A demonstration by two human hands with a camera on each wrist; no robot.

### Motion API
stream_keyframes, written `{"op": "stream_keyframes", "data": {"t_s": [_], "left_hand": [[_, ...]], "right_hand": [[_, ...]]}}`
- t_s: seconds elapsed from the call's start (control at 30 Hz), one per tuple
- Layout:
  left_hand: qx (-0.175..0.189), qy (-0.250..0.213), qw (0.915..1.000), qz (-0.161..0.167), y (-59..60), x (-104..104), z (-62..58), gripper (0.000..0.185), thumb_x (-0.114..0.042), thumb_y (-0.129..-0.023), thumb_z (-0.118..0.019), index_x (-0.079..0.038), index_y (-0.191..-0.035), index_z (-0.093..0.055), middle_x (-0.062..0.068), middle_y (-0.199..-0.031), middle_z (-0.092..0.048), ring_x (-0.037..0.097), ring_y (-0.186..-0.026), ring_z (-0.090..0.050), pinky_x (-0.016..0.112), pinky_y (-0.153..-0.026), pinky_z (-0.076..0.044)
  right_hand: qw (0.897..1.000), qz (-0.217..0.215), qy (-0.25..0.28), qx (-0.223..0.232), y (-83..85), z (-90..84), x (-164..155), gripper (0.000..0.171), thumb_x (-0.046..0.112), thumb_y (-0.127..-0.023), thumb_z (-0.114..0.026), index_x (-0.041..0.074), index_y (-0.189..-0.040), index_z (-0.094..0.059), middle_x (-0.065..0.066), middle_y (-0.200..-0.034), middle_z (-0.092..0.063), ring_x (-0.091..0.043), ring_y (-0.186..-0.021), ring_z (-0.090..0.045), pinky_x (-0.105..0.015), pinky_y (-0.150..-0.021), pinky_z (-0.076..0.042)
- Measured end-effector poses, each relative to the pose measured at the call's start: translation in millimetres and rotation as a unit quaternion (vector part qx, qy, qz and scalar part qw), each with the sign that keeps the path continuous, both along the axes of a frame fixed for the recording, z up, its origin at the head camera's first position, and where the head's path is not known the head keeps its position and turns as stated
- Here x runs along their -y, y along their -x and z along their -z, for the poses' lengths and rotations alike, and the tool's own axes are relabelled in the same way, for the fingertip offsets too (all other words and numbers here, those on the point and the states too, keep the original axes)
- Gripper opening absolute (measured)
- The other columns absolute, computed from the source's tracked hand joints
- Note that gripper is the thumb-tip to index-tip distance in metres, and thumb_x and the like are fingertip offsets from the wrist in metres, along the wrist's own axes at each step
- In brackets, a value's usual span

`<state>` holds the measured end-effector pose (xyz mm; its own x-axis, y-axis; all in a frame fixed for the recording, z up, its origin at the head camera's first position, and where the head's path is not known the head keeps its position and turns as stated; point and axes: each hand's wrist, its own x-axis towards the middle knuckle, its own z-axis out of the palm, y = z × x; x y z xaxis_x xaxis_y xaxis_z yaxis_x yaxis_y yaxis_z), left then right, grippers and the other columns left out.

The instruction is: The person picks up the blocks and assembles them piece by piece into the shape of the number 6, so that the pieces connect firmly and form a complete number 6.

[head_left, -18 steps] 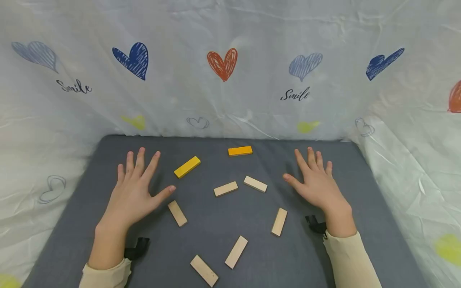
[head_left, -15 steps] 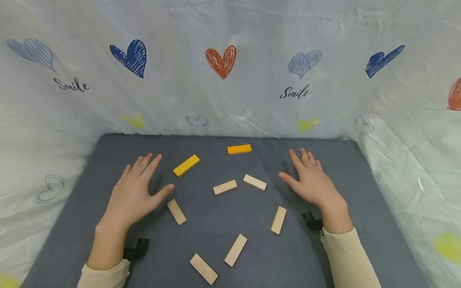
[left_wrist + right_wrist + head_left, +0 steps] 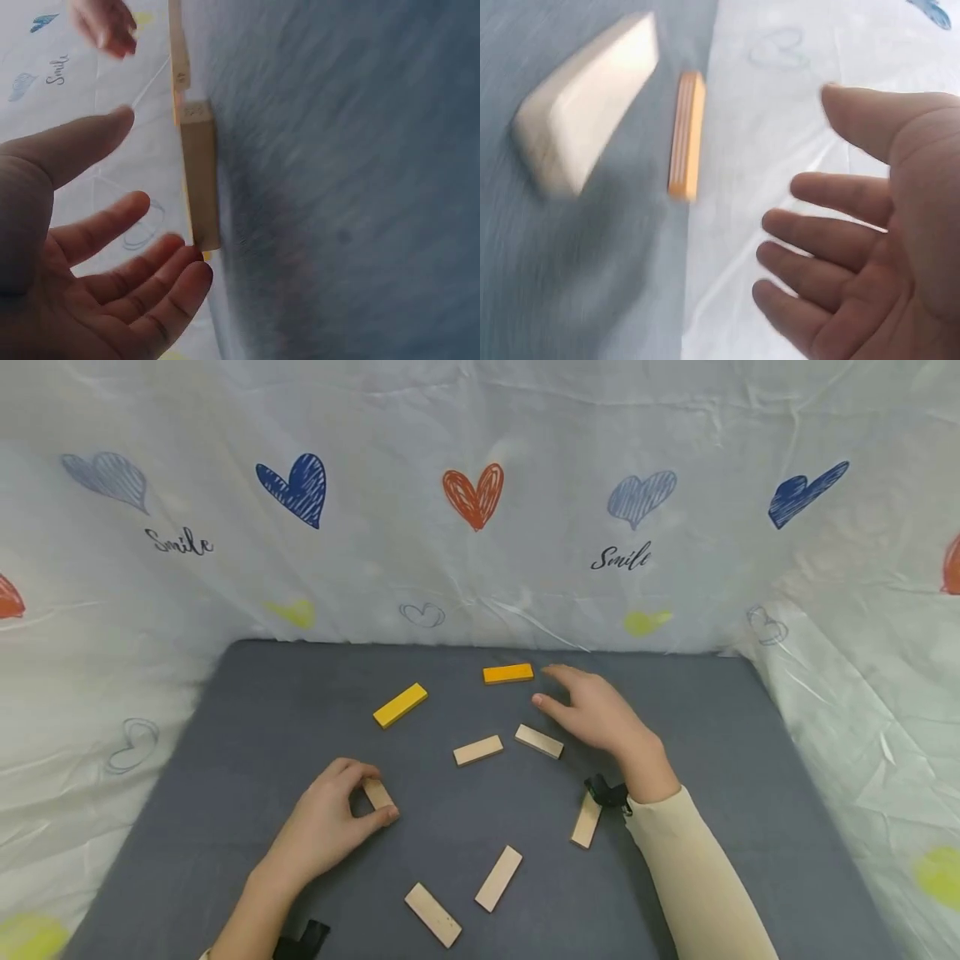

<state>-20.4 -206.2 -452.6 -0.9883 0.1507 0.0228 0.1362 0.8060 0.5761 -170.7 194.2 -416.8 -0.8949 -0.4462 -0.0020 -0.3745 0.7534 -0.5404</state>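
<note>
- One plain block (image 3: pixel 378 795) is lying on the table (image 3: pixel 270 710) just right of the left hand (image 3: pixel 322 822), its long axis spanning that spread grip.
- An orange block (image 3: pixel 507 673) is lying just left of the nearer right hand (image 3: pixel 600 714), pointing endwise at that spread grip.

Orange block (image 3: pixel 507 673), yellow block (image 3: pixel 401 705), tan blocks (image 3: pixel 477 750), heart-printed white cloth (image 3: pixel 375 560)
</note>
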Motion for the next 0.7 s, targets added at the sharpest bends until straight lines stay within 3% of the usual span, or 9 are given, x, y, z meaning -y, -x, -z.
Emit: {"op": "stream_keyframes", "data": {"t_s": [0.07,0.17,0.33,0.7], "left_hand": [[0.012,0.001,0.9999,0.001,-3.3,-1.9,3.8,0.051,-0.037,-0.085,-0.098,-0.013,-0.124,-0.074,0.004,-0.125,-0.062,0.025,-0.108,-0.065,0.051,-0.092,-0.059],[0.020,0.000,0.9998,0.002,-6.1,-1.7,7.8,0.050,-0.036,-0.083,-0.100,-0.016,-0.120,-0.073,0.004,-0.125,-0.057,0.023,-0.107,-0.062,0.049,-0.092,-0.058],[0.009,-0.004,0.9999,0.008,-6.7,2.2,11.0,0.048,-0.034,-0.081,-0.101,-0.019,-0.116,-0.073,0.004,-0.124,-0.055,0.022,-0.106,-0.059,0.048,-0.089,-0.056],[-0.021,0.008,0.9997,0.009,-4.7,2.6,16.7,0.045,-0.033,-0.080,-0.102,-0.016,-0.113,-0.076,0.000,-0.117,-0.058,0.018,-0.100,-0.059,0.045,-0.086,-0.056]], "right_hand": [[0.999,0.000,0.032,0.007,4.3,0.6,12.6,0.065,0.048,-0.111,-0.063,0.008,-0.161,-0.054,-0.015,-0.158,-0.058,-0.038,-0.124,-0.067,-0.058,-0.110,-0.052],[0.998,-0.011,0.067,0.014,10.3,2.4,33.7,0.063,0.047,-0.112,-0.063,0.011,-0.161,-0.054,-0.014,-0.155,-0.061,-0.036,-0.116,-0.069,-0.054,-0.101,-0.055],[0.994,-0.042,0.096,0.015,18.2,13.1,66.8,0.058,0.044,-0.113,-0.062,0.011,-0.161,-0.054,-0.014,-0.154,-0.062,-0.032,-0.140,-0.061,-0.050,-0.110,-0.055],[0.989,-0.092,0.105,0.045,28.1,36.4,131.3,0.050,0.022,-0.113,-0.065,0.008,-0.160,-0.055,-0.006,-0.160,-0.057,-0.026,-0.144,-0.058,-0.041,-0.117,-0.050]]}}
